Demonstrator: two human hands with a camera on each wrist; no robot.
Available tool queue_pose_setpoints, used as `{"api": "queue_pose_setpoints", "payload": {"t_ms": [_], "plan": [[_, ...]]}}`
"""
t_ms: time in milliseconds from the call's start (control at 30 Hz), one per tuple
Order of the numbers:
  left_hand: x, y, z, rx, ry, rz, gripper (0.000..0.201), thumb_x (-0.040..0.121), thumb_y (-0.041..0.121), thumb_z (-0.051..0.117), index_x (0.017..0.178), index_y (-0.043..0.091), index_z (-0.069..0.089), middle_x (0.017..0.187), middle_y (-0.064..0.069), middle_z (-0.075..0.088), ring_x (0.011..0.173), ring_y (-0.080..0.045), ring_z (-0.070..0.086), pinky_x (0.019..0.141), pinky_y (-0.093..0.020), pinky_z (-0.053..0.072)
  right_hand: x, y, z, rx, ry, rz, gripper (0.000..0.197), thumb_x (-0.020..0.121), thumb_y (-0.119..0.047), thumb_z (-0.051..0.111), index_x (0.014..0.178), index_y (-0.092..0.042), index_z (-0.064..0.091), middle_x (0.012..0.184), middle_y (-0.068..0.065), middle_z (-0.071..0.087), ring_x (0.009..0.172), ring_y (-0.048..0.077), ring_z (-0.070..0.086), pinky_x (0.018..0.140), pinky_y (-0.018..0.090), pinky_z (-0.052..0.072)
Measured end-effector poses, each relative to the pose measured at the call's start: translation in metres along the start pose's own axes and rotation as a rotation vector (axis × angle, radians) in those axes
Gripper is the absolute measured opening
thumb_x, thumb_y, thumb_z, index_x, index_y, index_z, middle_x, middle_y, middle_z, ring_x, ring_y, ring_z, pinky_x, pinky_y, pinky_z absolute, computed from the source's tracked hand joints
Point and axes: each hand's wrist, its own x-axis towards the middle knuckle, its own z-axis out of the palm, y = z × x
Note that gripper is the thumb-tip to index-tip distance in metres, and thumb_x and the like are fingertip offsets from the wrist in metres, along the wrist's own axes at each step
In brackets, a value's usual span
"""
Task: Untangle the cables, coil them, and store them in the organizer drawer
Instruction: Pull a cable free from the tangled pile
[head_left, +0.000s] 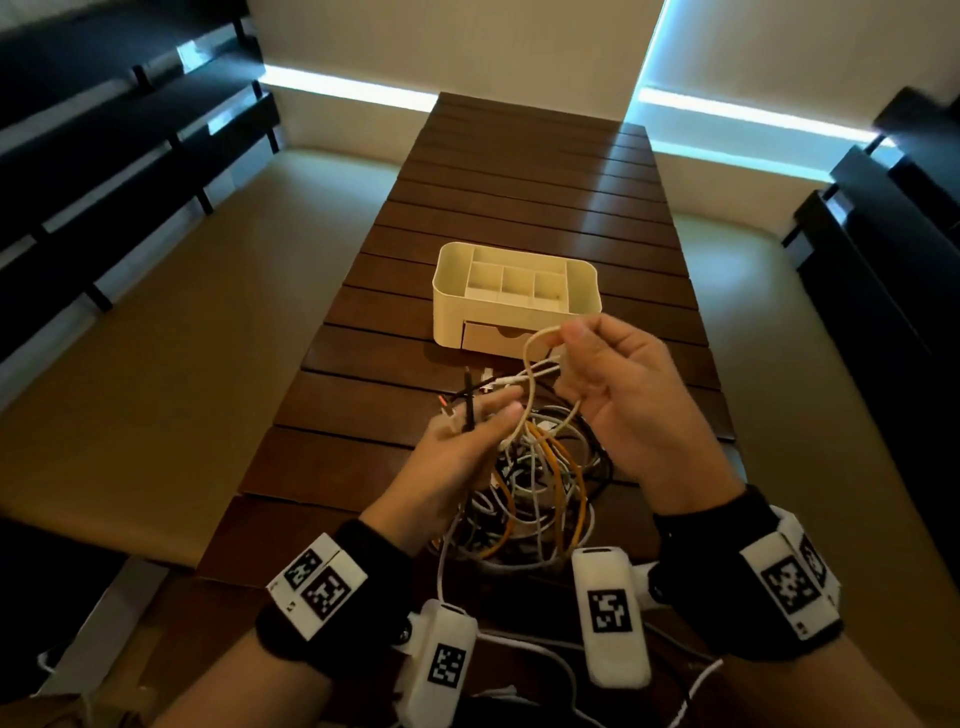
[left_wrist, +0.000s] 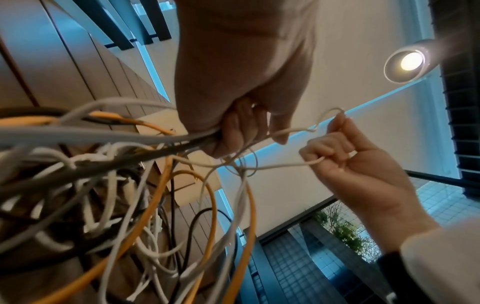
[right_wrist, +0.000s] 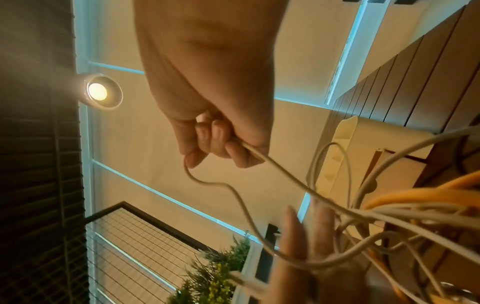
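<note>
A tangle of white, orange and black cables (head_left: 543, 493) lies on the near part of the slatted wooden table (head_left: 519, 171). My left hand (head_left: 480, 423) is raised over the tangle and grips several cable ends, black and white; its fingers (left_wrist: 233, 131) curl round that bundle. My right hand (head_left: 574, 340) is higher and to the right. It pinches a loop of one thin white cable (head_left: 535, 345), which runs down into the tangle. In the right wrist view, the curled fingers (right_wrist: 221, 144) hold that white cable (right_wrist: 207, 183). The cream organizer (head_left: 441, 291) stands just behind, its drawer (head_left: 488, 338) shut.
Padded benches (head_left: 182, 338) with dark slatted backs run along both sides of the table. Thin white leads (head_left: 540, 649) from the wrist cameras trail over the table's near edge. A round lamp (right_wrist: 100, 91) and a green plant (right_wrist: 215, 273) show in the right wrist view.
</note>
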Motion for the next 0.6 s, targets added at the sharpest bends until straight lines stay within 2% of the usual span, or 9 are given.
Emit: {"api": "queue_pose_setpoints", "payload": {"t_ms": [33,67,100,167,233,300,433,500,600], "plan": [[0.000,0.001,0.003,0.060,-0.025,-0.002,0.028,0.091,0.022,0.057,0.119,0.020,0.062,0.063,0.000,0.067,0.055,-0.011,0.063,0.052,-0.026,0.051,-0.001,-0.004,-0.001,0.023,0.001,-0.021,0.019,0.091,-0.012,0.042,0.085,0.000,0.056,0.051,-0.009,0.059,0.045,0.002,0.039,0.048,0.012,0.037],[0.000,0.001,0.005,0.108,-0.036,-0.008,0.030,0.092,0.022,0.057,0.122,0.021,0.059,0.103,0.000,0.052,0.082,-0.013,0.066,0.069,-0.036,0.055,-0.001,-0.007,-0.002,0.047,0.005,-0.045,0.019,0.088,-0.016,0.044,0.084,-0.002,0.057,0.049,-0.010,0.055,0.046,0.004,0.033,0.048,0.014,0.034],[0.001,0.001,0.006,0.151,-0.035,-0.009,0.031,0.093,0.023,0.057,0.124,0.023,0.059,0.106,-0.004,0.065,0.099,-0.012,0.061,0.084,-0.035,0.052,-0.001,-0.009,-0.004,0.077,0.011,-0.068,0.019,0.086,-0.019,0.045,0.082,-0.005,0.058,0.049,-0.010,0.051,0.048,0.006,0.029,0.049,0.015,0.032],[0.005,0.000,0.007,0.183,0.001,0.002,0.031,0.092,0.026,0.058,0.123,0.026,0.057,0.112,-0.001,0.066,0.096,-0.007,0.064,0.077,-0.024,0.052,-0.001,-0.011,-0.008,0.144,0.014,-0.112,0.021,0.084,-0.021,0.047,0.079,-0.010,0.064,0.050,-0.008,0.042,0.049,0.007,0.028,0.050,0.017,0.033],[0.011,0.000,0.008,0.137,0.069,-0.026,0.031,0.092,0.025,0.058,0.122,0.023,0.049,0.088,0.000,0.066,0.065,-0.005,0.059,0.053,-0.015,0.043,-0.001,-0.016,-0.011,0.217,-0.011,-0.170,0.024,0.086,-0.021,0.047,0.076,-0.014,0.068,0.052,-0.007,0.037,0.049,0.007,0.030,0.051,0.017,0.035],[0.016,0.000,0.006,0.083,0.086,-0.064,0.028,0.095,0.022,0.054,0.122,0.021,0.045,0.070,-0.004,0.063,0.054,-0.006,0.055,0.043,-0.017,0.037,-0.001,-0.024,-0.015,0.279,-0.055,-0.238,0.025,0.087,-0.022,0.045,0.079,-0.014,0.067,0.052,-0.008,0.038,0.050,0.006,0.031,0.051,0.018,0.035],[0.024,0.002,0.006,0.149,0.016,-0.032,0.029,0.095,0.018,0.055,0.121,0.028,0.051,0.101,-0.003,0.073,0.099,-0.011,0.065,0.073,-0.023,0.046,-0.003,-0.038,-0.021,0.325,-0.127,-0.329,0.020,0.087,-0.025,0.048,0.083,-0.012,0.063,0.053,-0.009,0.042,0.050,0.005,0.035,0.053,0.019,0.037],[0.029,0.002,0.009,0.180,0.005,0.007,0.032,0.091,0.014,0.060,0.119,0.030,0.055,0.114,0.001,0.068,0.109,-0.012,0.061,0.087,-0.025,0.050,-0.003,-0.040,-0.024,0.298,-0.133,-0.346,0.019,0.085,-0.028,0.053,0.083,-0.013,0.064,0.054,-0.009,0.043,0.050,0.005,0.036,0.053,0.019,0.036],[0.040,-0.002,0.006,0.244,0.109,0.054,0.042,0.087,0.013,0.066,0.117,0.040,0.055,0.119,0.009,0.064,0.112,-0.008,0.058,0.101,-0.039,0.045,-0.009,-0.047,-0.030,0.289,-0.108,-0.385,0.017,0.083,-0.029,0.057,0.080,-0.015,0.066,0.053,-0.011,0.043,0.050,0.005,0.034,0.053,0.019,0.032]]}}
